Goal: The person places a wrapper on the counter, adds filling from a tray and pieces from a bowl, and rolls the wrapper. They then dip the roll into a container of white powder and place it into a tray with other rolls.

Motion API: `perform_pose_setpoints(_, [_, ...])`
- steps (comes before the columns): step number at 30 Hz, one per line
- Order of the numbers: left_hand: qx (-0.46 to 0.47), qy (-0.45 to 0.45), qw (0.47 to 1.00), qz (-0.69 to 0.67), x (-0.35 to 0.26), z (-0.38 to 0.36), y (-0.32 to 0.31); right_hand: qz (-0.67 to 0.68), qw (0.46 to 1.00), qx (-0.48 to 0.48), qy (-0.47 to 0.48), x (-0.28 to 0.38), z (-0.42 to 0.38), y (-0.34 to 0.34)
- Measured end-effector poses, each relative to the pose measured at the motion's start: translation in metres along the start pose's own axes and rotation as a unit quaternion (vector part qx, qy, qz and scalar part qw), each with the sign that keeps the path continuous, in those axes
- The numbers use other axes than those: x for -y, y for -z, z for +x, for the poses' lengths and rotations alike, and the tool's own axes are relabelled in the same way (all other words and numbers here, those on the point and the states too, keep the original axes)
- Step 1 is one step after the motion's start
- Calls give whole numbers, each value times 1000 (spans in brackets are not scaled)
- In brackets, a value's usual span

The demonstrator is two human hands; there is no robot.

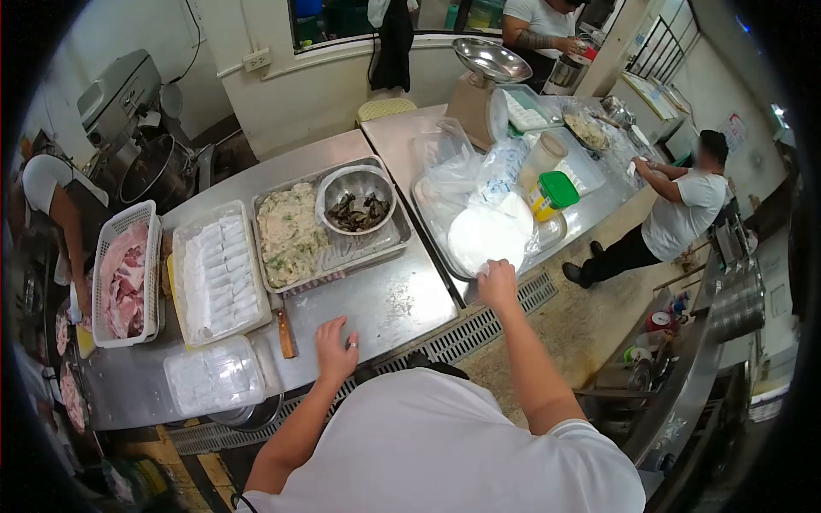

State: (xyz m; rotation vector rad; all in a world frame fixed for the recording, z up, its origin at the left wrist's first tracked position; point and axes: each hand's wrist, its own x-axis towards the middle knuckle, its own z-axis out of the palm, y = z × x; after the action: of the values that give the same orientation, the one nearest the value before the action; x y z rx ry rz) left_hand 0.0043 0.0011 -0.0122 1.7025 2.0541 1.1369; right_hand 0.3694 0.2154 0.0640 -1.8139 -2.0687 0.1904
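Note:
My right hand is at the near edge of a pile of thin white round wrappers, its fingers closed on the edge of a wrapper. The pile lies on a metal tray beside clear plastic bags. My left hand rests by the steel table's front edge, fingers apart and holding nothing. To its left lies a knife with a wooden handle. Behind it, a tray holds a pale filling with green bits and a steel bowl of dark pieces.
White rolls fill a tray on the left, beside a basket of raw meat and a lidded plastic box. A green-lidded tub and a scale stand right. Other people work at left, back and right.

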Motion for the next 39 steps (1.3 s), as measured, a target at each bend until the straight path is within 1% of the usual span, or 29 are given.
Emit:
perform_pose_setpoints(1, [0,2,1000,-4,-3,0,-5,-16,999,36,-1,-7,3,-1])
perform_pose_setpoints(4, [-3,10,1000,1,-10,3,-15,-9,1000,13,1,-16,13,-2])
perform_pose_setpoints(7, [-6,20,1000,5,-13,1,-17,69,993,-19,-91,-11,19,7])
perform_pose_setpoints(10, [-7,24,1000,1,-15,2,-16,138,975,-3,-177,-6,29,23])
perform_pose_setpoints(13, [-3,29,1000,10,-20,2,-13,246,955,-14,-164,-7,27,10])
perform_pose_setpoints(16, [-2,22,999,26,-23,3,-12,157,987,41,-8,-1,10,-6])
perform_pose_setpoints(17, [-3,18,999,32,-24,4,-12,64,996,18,53,0,9,-10])
perform_pose_setpoints(18, [-4,14,999,32,-24,4,-12,-29,993,-4,114,2,6,-12])
perform_pose_setpoints(19, [-3,10,999,32,-23,3,-12,-122,977,-25,172,2,3,-14])
perform_pose_setpoints(20, [-2,6,999,32,-23,2,-12,-113,983,70,128,1,5,-14])
perform_pose_setpoints(23, [3,7,999,34,-24,4,-10,-119,979,114,118,3,7,-1])
perform_pose_setpoints(26, [1,9,999,34,-24,3,-11,-57,988,15,140,3,2,0])
perform_pose_setpoints(29, [9,21,1000,19,-22,2,-11,-9,982,-46,184,19,-6,11])
perform_pose_setpoints(32, [4,35,999,-28,-25,7,-14,48,964,-18,261,45,-26,5])
perform_pose_setpoints(35, [16,-100,995,-22,-65,31,0,95,932,50,345,80,-54,-15])
perform_pose_setpoints(38, [41,-185,981,35,-89,53,9,141,895,137,400,117,-73,-24])
perform_pose_setpoints(39, [44,-186,980,55,-78,51,7,143,892,138,405,126,-76,-24])
